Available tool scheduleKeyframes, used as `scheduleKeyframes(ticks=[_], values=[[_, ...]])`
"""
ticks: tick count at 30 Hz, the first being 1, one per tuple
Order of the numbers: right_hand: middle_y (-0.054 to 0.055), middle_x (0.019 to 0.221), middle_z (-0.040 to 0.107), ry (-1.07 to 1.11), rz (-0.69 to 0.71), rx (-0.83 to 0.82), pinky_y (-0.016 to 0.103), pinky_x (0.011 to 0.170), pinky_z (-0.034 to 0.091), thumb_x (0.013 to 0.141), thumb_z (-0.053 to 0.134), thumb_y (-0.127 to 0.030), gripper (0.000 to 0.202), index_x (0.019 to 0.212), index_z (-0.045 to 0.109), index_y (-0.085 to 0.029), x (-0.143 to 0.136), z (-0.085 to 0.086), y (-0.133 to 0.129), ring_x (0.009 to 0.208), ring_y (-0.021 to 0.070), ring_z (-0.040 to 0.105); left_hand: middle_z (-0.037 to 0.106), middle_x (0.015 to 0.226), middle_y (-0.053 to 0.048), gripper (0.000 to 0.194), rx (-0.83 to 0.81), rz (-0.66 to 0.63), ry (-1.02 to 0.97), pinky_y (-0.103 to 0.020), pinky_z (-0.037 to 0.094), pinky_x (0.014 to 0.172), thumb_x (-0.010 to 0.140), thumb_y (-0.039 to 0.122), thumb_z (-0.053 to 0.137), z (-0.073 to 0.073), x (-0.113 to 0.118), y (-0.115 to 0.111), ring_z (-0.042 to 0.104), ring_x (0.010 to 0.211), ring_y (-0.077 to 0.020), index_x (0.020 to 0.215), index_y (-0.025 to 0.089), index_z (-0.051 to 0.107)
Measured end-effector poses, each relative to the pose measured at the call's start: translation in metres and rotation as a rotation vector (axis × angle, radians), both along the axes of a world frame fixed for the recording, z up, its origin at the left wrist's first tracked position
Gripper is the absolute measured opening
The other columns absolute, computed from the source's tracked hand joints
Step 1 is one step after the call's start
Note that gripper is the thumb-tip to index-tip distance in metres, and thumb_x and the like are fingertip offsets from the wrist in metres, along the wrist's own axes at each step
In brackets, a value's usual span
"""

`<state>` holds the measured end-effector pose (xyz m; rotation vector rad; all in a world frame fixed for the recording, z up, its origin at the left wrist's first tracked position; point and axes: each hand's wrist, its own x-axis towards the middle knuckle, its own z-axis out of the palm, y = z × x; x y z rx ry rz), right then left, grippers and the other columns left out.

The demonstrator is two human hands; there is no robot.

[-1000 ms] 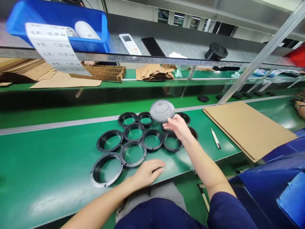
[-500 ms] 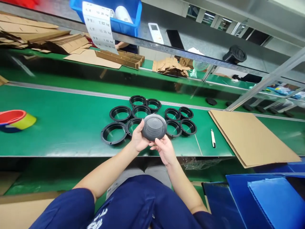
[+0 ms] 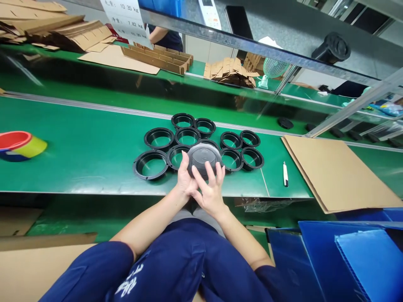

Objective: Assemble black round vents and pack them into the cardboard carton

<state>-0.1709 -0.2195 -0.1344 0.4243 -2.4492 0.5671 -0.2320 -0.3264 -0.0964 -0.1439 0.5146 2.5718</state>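
Note:
A round black vented disc (image 3: pixel 204 156) is held up over the front of the green bench, its slatted face towards me. My left hand (image 3: pixel 185 179) grips it by the left and lower edge, thumb up along the rim. The fingers of my right hand (image 3: pixel 210 188) are spread across the lower face of the disc, touching it. Behind and beside the disc, several black rings (image 3: pixel 151 165) stand in two groups on the bench, partly hidden by the disc and hands.
A white cutter (image 3: pixel 285 174) and cardboard sheets (image 3: pixel 340 176) lie to the right. At far left sits a red, yellow and blue tape roll (image 3: pixel 23 144). A metal shelf edge (image 3: pixel 252 44) crosses above. Another person's arm (image 3: pixel 158 35) shows behind.
My right hand has moved from the disc's lower edge up onto its face, with the fingers now spread. The whole view has shifted, so the bench appears slightly higher.

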Motion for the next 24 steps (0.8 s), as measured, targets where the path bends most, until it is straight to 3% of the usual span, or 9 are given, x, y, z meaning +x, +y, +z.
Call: scheduleKeyframes(ticks=[3, 5, 9, 13, 20, 24], values=[[0.005, 0.164, 0.025, 0.024, -0.031, -0.016, 0.07, 0.123, 0.006, 0.097, 0.062, -0.046, 0.051, 0.147, 0.056, -0.041, -0.001, -0.004, -0.002, 0.154, 0.0436, 0.006, 0.073, 0.119, -0.015, 0.081, 0.021, -0.025, 0.03, -0.05, 0.049, 0.111, 0.09, 0.082, 0.044, 0.002, 0.001, 0.004, 0.065, 0.122, -0.0336, 0.125, 0.013, 0.069], [0.003, 0.165, 0.022, 0.038, -0.087, -0.06, 0.073, 0.121, 0.005, 0.1, 0.056, -0.044, 0.045, 0.145, 0.058, -0.042, -0.003, -0.003, 0.008, 0.154, 0.044, 0.005, 0.073, 0.12, -0.014, 0.075, 0.012, 0.006, 0.073, -0.047, 0.049, 0.111, 0.094, 0.077, 0.044, 0.003, 0.0, 0.003, 0.065, 0.122, -0.0315, 0.125, 0.014, 0.069], [0.004, 0.166, 0.015, 0.072, -0.123, -0.182, 0.07, 0.122, 0.014, 0.105, 0.04, -0.038, 0.043, 0.143, 0.061, -0.035, -0.01, 0.008, 0.038, 0.153, 0.042, 0.011, 0.073, 0.12, -0.013, 0.063, -0.072, 0.001, 0.08, -0.044, 0.05, 0.11, 0.1, 0.066, 0.045, 0.003, 0.0, -0.003, 0.066, 0.121, -0.0291, 0.126, 0.014, 0.069], [0.0, 0.164, 0.02, -0.01, -0.057, -0.17, 0.06, 0.124, 0.024, 0.106, 0.04, -0.036, 0.04, 0.133, 0.069, -0.036, -0.019, 0.019, 0.054, 0.152, 0.0361, 0.017, 0.073, 0.122, -0.011, 0.065, -0.1, -0.08, 0.062, -0.046, 0.053, 0.107, 0.099, 0.069, 0.043, 0.002, 0.003, -0.008, 0.066, 0.12, -0.0298, 0.136, 0.02, 0.064], [0.0, 0.16, 0.03, -0.097, 0.007, -0.244, 0.054, 0.125, 0.024, 0.109, 0.032, -0.041, 0.046, 0.114, 0.077, -0.03, -0.032, 0.011, 0.053, 0.152, 0.0314, 0.018, 0.072, 0.124, -0.011, 0.07, -0.133, -0.125, 0.108, -0.051, 0.055, 0.102, 0.095, 0.073, 0.046, -0.001, 0.009, -0.007, 0.069, 0.114, -0.0319, 0.146, 0.026, 0.056], [0.002, 0.157, 0.037, -0.129, 0.026, -0.315, 0.053, 0.125, 0.024, 0.109, 0.027, -0.05, 0.055, 0.106, 0.077, -0.028, -0.032, 0.016, 0.056, 0.151, 0.0297, 0.021, 0.071, 0.124, -0.012, 0.071, -0.13, -0.124, 0.085, -0.054, 0.055, 0.101, 0.095, 0.075, 0.044, -0.004, 0.008, -0.002, 0.07, 0.112, -0.0338, 0.144, 0.026, 0.059]])
